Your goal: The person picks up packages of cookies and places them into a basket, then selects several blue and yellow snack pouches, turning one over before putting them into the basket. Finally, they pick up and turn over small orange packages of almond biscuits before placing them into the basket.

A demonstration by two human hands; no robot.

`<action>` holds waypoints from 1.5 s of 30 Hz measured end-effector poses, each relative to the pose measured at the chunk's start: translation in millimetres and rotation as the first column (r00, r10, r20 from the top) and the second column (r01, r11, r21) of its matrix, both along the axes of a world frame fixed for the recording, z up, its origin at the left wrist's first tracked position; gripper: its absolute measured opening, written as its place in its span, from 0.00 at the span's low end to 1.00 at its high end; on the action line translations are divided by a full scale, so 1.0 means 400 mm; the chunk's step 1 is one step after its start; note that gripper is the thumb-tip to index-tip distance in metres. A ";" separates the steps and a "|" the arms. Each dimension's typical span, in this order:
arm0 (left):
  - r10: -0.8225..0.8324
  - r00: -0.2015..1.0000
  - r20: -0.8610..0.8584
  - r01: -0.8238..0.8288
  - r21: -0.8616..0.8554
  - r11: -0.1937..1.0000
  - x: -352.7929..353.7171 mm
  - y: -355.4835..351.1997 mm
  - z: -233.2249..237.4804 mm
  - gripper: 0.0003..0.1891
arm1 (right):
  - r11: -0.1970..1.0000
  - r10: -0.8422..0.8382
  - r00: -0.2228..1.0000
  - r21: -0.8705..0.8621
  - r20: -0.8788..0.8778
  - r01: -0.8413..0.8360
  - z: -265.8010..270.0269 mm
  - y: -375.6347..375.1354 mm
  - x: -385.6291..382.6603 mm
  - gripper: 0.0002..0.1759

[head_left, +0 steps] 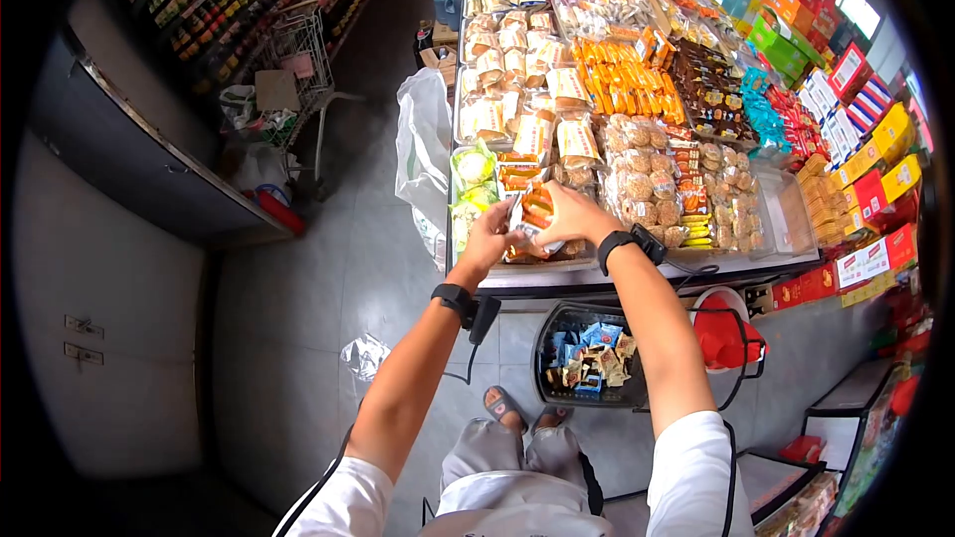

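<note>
Both hands meet over the near left corner of a snack display. A small snack packet [535, 211] with orange-brown and silvery wrapping is between them. My left hand [487, 241] pinches its left side, and my right hand [577, 216] has fingers curled round the right side. Part of the packet is hidden by the fingers. Similar orange-brown packets [518, 180] lie just beyond the hands. Green-wrapped packs [474, 167] sit to the left, and bags of round cookies [642, 182] to the right.
Below the display's edge, a black basket [542, 378] holds blue and tan packets. Beside it stands a white bucket with red contents [718, 333]. A white plastic bag [423, 144] hangs at the display's left side. A shopping cart [298, 80] stands at upper left. Crumpled clear plastic [365, 356] lies on the floor.
</note>
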State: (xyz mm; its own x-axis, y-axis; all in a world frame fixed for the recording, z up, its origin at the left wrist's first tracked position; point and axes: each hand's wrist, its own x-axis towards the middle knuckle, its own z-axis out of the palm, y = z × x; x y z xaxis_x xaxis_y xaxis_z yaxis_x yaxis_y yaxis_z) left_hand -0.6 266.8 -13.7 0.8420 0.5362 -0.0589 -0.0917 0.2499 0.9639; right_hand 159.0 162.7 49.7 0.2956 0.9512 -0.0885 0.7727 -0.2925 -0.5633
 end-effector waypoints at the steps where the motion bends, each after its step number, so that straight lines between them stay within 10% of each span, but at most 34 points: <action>1: 0.018 0.995 0.100 -0.015 -0.027 1.000 0.006 0.001 0.015 0.32 | 0.999 -0.033 0.996 -0.045 -0.077 0.030 0.018 -0.007 0.011 0.51; 5: 0.055 0.998 0.038 -0.060 0.166 0.984 -0.033 -0.024 0.096 0.30 | 0.990 -0.021 0.890 0.117 -0.455 0.084 0.044 -0.059 0.049 0.45; 8: -0.025 0.998 0.052 0.045 -0.423 0.905 -0.070 -0.101 0.173 0.48 | 0.978 0.073 0.624 0.177 -0.778 0.107 0.149 -0.158 0.000 0.40; 10: -0.180 0.971 0.155 0.234 -0.757 0.610 -0.102 -0.145 0.199 0.52 | 0.969 0.058 0.587 0.188 -0.808 0.163 0.171 -0.235 -0.039 0.36; 14: -0.392 0.833 0.391 0.522 -0.790 0.321 -0.125 -0.273 0.282 0.56 | 0.935 0.130 0.459 0.263 -0.879 0.239 0.195 -0.343 -0.116 0.29; 21: -0.423 0.904 0.054 0.386 -0.525 0.758 -0.119 -0.436 0.321 0.47 | 0.990 -0.010 0.350 0.038 -0.937 0.133 0.247 -0.505 -0.116 0.30; 24: -0.515 0.833 0.203 0.512 -0.638 0.576 -0.105 -0.438 0.320 0.46 | 0.999 0.018 0.368 0.005 -0.930 -0.037 0.288 -0.569 -0.046 0.32; 28: -0.540 0.842 -0.004 0.459 -0.522 0.719 -0.046 -0.497 0.340 0.49 | 0.915 0.316 0.710 0.003 -0.629 -0.404 0.305 -0.607 0.062 0.30; 32: -0.629 0.776 -0.044 0.601 -0.254 0.758 0.049 -0.628 0.413 0.43 | 0.683 0.290 0.818 -0.492 -0.496 -0.540 0.393 -0.591 0.142 0.34; 34: -0.530 0.846 -0.064 0.484 -0.325 0.812 0.083 -0.684 0.420 0.41 | 0.676 0.289 0.794 -0.473 -0.535 -0.565 0.394 -0.593 0.183 0.35; 36: -0.435 0.900 -0.011 0.397 -0.390 0.831 0.098 -0.707 0.402 0.38 | 0.726 0.302 0.811 -0.430 -0.501 -0.536 0.379 -0.619 0.223 0.39; 40: -0.239 0.969 0.069 0.245 -0.433 0.868 0.129 -0.762 0.381 0.33 | 0.973 0.183 0.918 0.201 -0.353 -0.117 0.326 -0.682 0.217 0.46; 45: 0.054 0.995 0.080 -0.017 -0.405 0.914 0.173 -0.805 0.361 0.32 | 0.769 0.124 0.661 0.493 -0.740 0.407 0.225 -0.763 0.136 0.44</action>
State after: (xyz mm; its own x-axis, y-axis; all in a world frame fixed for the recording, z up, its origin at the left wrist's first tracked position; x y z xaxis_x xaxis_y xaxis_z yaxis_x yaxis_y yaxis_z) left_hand 68.5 -55.1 130.7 0.8347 0.5117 -0.2036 -0.1871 0.6112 0.7690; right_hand 213.5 -142.3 139.6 0.5268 0.8238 0.2093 0.0371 0.2237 -0.9739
